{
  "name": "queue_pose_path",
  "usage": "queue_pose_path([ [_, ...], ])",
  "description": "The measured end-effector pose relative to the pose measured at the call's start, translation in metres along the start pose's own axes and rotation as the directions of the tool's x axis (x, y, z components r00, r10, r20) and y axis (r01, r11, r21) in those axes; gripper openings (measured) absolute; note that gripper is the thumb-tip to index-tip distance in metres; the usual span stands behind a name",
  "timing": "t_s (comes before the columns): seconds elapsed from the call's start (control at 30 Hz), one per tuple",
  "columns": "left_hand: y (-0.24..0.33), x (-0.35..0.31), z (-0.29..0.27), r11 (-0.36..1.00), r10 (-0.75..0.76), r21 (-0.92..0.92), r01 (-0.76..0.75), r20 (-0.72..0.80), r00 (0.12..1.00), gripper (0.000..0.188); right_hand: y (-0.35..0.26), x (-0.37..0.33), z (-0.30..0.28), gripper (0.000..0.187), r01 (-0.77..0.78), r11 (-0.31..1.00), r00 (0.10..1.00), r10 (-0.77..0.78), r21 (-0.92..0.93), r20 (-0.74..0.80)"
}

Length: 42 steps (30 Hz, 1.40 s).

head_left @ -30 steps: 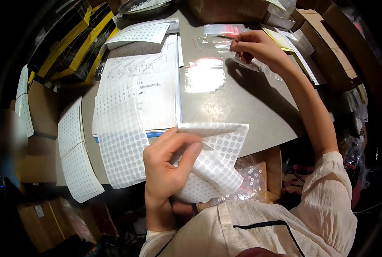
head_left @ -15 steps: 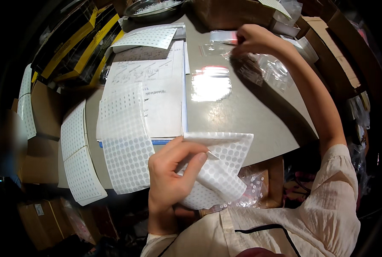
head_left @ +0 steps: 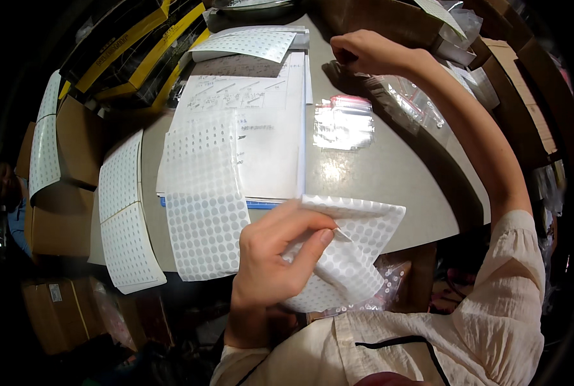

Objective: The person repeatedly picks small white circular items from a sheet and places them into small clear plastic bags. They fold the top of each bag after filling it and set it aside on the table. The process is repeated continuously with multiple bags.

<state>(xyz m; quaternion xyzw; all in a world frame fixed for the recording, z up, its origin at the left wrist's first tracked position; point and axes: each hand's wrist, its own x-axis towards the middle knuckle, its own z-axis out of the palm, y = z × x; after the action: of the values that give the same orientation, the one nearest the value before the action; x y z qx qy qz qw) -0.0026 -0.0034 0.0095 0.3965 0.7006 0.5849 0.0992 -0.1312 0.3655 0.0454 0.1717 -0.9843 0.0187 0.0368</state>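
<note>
Grey table [head_left: 377, 174], brightly lit; cardboard boxes [head_left: 65, 222] leftward; surroundings dark.

Striped boxes [head_left: 131, 54] bear lettering; papers [head_left: 271, 151] seem illegibly handwritten.

One head-worn fisheye view looks down, close, from six o'clock of the tabletop [head_left: 370, 177], facing toward twelve o'clock.

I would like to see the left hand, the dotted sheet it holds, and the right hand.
Left hand [head_left: 272, 258], head view: thumb side.
Dotted sheet [head_left: 348, 265], head view: its folded middle.
Right hand [head_left: 366, 53], head view: its back.
</note>
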Motion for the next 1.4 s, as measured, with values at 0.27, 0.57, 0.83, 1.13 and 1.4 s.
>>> queue_pose_path([
  [0.27, -0.009, -0.008, 0.010, 0.984, -0.123, -0.148, 0.100, -0.155, 0.980, 0.009, -0.072, -0.037, -0.032, 0.032, -0.060, 0.972, 0.880, 0.159, 0.227, -0.447],
  [0.57, 0.008, -0.005, 0.027, 0.976, -0.161, -0.197, 0.096, -0.349, 0.923, 0.008, -0.211, -0.169, -0.031, 0.035, -0.102, 0.657, 0.988, 0.155, 0.747, -0.002],
  [0.83, 0.026, -0.011, 0.031, 0.998, 0.056, 0.033, -0.047, -0.365, 0.929, 0.011, -0.217, -0.184, -0.004, 0.028, 0.073, 0.517, 0.936, 0.261, 0.853, -0.238],
  [1.13, 0.018, 0.012, 0.017, 0.973, -0.066, -0.228, 0.020, -0.195, 0.979, 0.025, -0.218, -0.186, 0.011, 0.021, 0.156, 0.790, 0.813, 0.238, 0.593, -0.532],
  [1.4, 0.011, 0.014, 0.031, 0.947, -0.146, -0.302, 0.114, -0.085, 0.986, 0.016, -0.216, -0.187, 0.020, 0.022, 0.159, 0.819, 0.802, 0.218, 0.550, -0.557],
])
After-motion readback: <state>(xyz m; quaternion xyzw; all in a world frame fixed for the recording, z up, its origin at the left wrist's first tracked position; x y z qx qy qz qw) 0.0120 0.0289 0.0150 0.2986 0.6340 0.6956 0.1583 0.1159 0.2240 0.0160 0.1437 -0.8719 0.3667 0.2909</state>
